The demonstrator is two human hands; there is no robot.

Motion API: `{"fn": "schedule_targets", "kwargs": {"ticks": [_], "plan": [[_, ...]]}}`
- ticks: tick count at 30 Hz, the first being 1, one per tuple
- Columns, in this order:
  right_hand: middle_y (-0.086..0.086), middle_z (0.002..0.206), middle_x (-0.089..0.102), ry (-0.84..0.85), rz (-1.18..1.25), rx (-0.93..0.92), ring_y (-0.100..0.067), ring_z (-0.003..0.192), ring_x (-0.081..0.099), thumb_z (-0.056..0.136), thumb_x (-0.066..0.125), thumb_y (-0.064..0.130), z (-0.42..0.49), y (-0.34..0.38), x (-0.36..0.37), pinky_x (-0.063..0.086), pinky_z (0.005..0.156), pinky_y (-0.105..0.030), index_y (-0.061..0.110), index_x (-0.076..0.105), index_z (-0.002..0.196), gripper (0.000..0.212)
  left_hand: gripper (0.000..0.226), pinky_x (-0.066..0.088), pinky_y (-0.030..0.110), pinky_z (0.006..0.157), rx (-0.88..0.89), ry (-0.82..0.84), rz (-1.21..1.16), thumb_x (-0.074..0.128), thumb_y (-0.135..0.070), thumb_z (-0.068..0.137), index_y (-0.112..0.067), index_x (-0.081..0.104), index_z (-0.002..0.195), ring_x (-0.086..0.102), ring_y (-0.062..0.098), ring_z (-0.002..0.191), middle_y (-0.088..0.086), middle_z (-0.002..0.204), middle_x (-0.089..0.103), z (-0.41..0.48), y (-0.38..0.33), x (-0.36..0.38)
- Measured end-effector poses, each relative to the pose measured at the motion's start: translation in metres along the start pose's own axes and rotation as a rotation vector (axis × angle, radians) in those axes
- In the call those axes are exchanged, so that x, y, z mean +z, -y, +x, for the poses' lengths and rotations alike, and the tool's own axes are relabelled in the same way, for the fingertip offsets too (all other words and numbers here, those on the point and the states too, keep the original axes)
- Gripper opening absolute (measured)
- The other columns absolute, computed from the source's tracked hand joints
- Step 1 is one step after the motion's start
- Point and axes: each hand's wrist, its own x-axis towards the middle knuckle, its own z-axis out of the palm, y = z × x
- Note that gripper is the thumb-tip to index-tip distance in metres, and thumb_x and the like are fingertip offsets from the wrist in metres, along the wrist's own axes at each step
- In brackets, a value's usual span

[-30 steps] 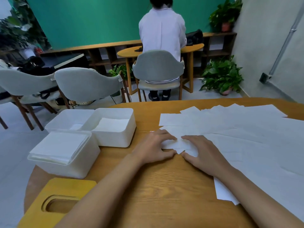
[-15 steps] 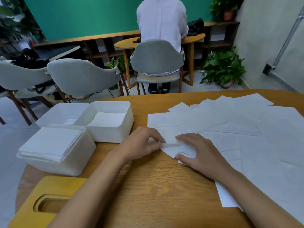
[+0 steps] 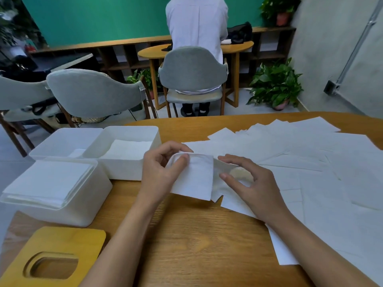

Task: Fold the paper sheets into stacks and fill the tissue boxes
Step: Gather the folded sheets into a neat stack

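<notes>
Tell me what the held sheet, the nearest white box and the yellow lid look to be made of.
Sheet: thin, soft tissue-like paper, matte; it curls and droops limply where the left hand pinches it.
White box: probably plastic, smooth with a satin finish and rounded moulded corners.
Yellow lid: likely wood or bamboo, matte. It is a thick flat slab with a cut oval slot; the grain is unclear.

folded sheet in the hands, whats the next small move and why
Probably lower the folded sheet to the table and press its crease flat. The left hand pinches its top edge, the right hand holds its other end, and the fold looks rounded and loose. Flat, it would stack neatly in the half-filled box.
</notes>
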Motion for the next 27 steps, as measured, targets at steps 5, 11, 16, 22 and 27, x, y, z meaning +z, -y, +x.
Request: {"fn": "schedule_targets", "kwargs": {"ticks": [5, 11, 16, 22, 27], "plan": [[0.015, 0.081, 0.074, -0.100, 0.323, 0.080, -0.001, 0.079, 0.070, 0.090, 0.075, 0.020, 0.001, 0.016, -0.005, 0.051, 0.069, -0.013, 0.023, 0.077, 0.099, 0.010, 0.005, 0.050, 0.016, 0.067, -0.191, 0.009, -0.103, 0.073, -0.013, 0.097, -0.016, 0.077, 0.095, 0.067, 0.002, 0.084, -0.008, 0.090, 0.076, -0.002, 0.009, -0.001], [0.002, 0.120, 0.075, 0.156, 0.404, 0.263, -0.021, 0.101, 0.077, 0.093, 0.073, 0.014, 0.005, 0.007, -0.018, 0.065, 0.076, -0.039, 0.049, 0.041, 0.139, 0.066, 0.010, 0.056, 0.028, 0.078, -0.327, 0.020, -0.120, 0.072, -0.020, 0.099, -0.022, 0.081, 0.104, 0.073, 0.014, 0.098, -0.004, 0.101, 0.079, -0.006, 0.022, 0.013], [0.008, 0.109, 0.077, -0.029, 0.207, 0.229, -0.016, 0.097, 0.073, 0.098, 0.065, 0.000, 0.004, -0.013, -0.017, 0.057, 0.078, -0.031, 0.031, 0.071, 0.113, 0.035, 0.016, 0.052, 0.022, 0.086, -0.235, 0.049, 0.125, 0.076, -0.029, 0.097, -0.036, 0.080, 0.111, 0.068, 0.003, 0.103, -0.017, 0.103, 0.076, -0.008, 0.033, 0.016], [0.021, 0.105, 0.077, -0.040, 0.110, 0.281, -0.003, 0.097, 0.070, 0.099, 0.068, 0.016, 0.002, -0.018, -0.012, 0.049, 0.083, -0.023, 0.032, 0.082, 0.104, 0.021, 0.007, 0.052, 0.018, 0.080, -0.216, 0.089, 0.080, 0.076, -0.025, 0.096, -0.021, 0.081, 0.096, 0.071, 0.002, 0.096, -0.014, 0.098, 0.079, -0.008, 0.026, 0.018], [0.018, 0.089, 0.076, 0.093, 0.232, 0.228, 0.000, 0.087, 0.068, 0.092, 0.071, 0.046, -0.001, 0.000, -0.014, 0.047, 0.077, -0.017, 0.034, 0.080, 0.089, 0.016, 0.006, 0.051, 0.017, 0.080, -0.233, 0.191, -0.062, 0.078, -0.016, 0.094, -0.013, 0.082, 0.096, 0.072, 0.005, 0.094, -0.006, 0.098, 0.080, -0.015, 0.016, 0.030]]}}
